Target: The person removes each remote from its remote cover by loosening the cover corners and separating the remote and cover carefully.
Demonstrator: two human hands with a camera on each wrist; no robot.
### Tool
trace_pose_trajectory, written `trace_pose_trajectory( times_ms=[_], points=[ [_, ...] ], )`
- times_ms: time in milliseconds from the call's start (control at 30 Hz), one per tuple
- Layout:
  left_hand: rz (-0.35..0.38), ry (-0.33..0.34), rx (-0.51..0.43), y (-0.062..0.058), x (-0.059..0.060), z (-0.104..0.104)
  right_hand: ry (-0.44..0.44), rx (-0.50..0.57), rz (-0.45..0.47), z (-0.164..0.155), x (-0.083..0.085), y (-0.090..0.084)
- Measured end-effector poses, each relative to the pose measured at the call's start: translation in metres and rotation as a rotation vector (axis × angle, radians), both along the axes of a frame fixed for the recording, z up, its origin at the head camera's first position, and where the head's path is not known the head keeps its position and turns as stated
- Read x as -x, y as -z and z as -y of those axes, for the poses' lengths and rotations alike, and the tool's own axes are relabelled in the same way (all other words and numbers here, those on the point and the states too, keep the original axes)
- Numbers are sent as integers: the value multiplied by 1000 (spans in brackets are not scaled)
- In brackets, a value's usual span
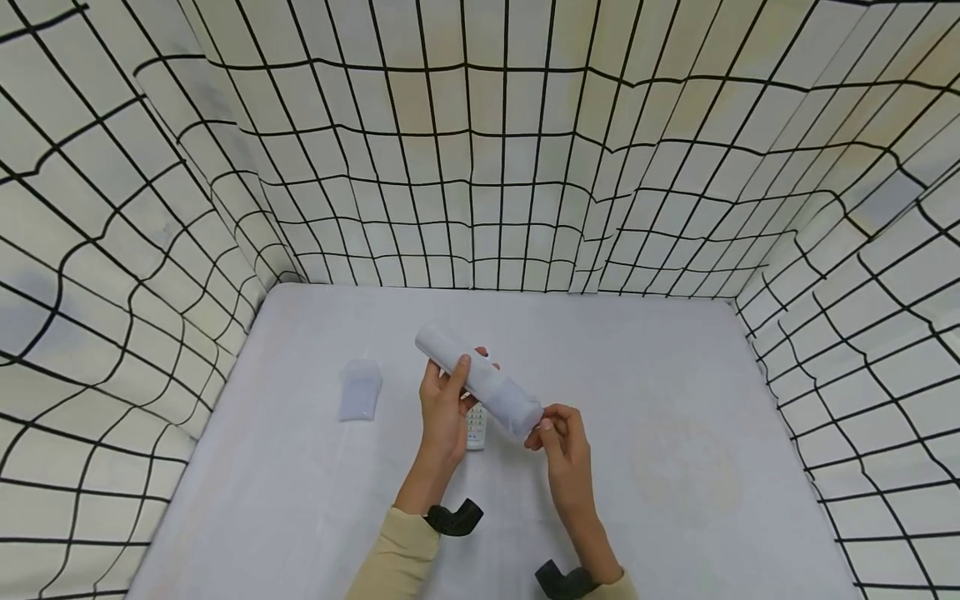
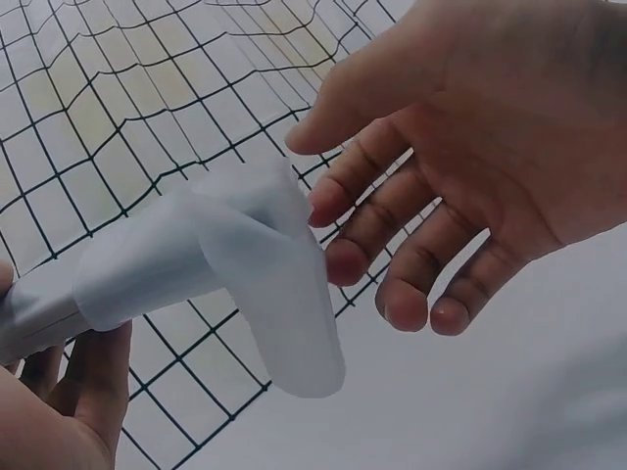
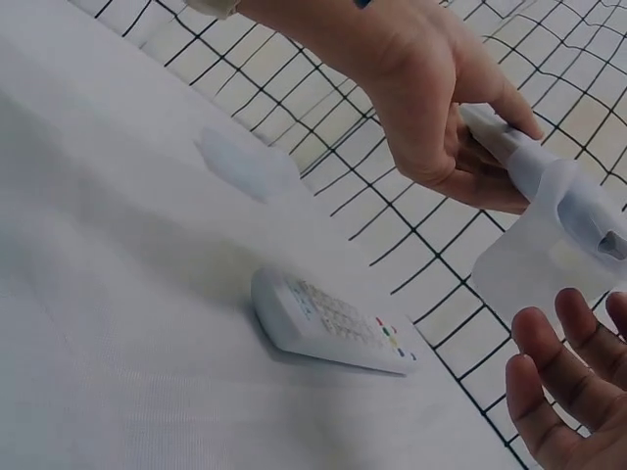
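My left hand grips a long white object in a translucent plastic sleeve around its middle and holds it slanted above the table. The sleeve's loose end hangs off the near tip. My right hand is at that end, thumb over it and fingers relaxed beside the flap, not clearly gripping. In the right wrist view the right fingers stand straight below the sleeve. A white remote control lies on the table under the hands.
A small translucent pouch lies flat on the pale table, left of the hands. Grid-patterned cloth walls close in the back and both sides. Black camera mounts sit on both wrists.
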State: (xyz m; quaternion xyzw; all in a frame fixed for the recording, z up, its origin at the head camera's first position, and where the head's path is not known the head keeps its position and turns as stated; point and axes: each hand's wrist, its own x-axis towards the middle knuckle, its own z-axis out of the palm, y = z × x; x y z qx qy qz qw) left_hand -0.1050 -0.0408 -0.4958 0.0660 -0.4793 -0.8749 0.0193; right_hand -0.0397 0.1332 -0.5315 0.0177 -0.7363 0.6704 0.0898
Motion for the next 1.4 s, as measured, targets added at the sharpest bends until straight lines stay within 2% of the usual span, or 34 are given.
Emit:
trace_pose_trajectory(
  times_ms=[133, 467, 767, 900, 1167, 1400],
  points=[
    [-3, 9, 25, -3, 0, -1, -13, 8, 68, 0, 1, -1],
    [-8, 15, 50, -3, -1, -1, 20, 12, 79, 1, 4, -2],
    [-36, 119, -82, -4, 1, 3, -16, 62, 78, 0, 2, 0],
    [-40, 140, -121, -5, 1, 5, -41, 96, 64, -2, 2, 1],
    [-79, 118, -170, -8, -4, 3, -93, 135, 45, -3, 0, 2],
    [-56, 44, -149, -6, -4, 4, -79, 113, 23, 1, 1, 2]
  ],
)
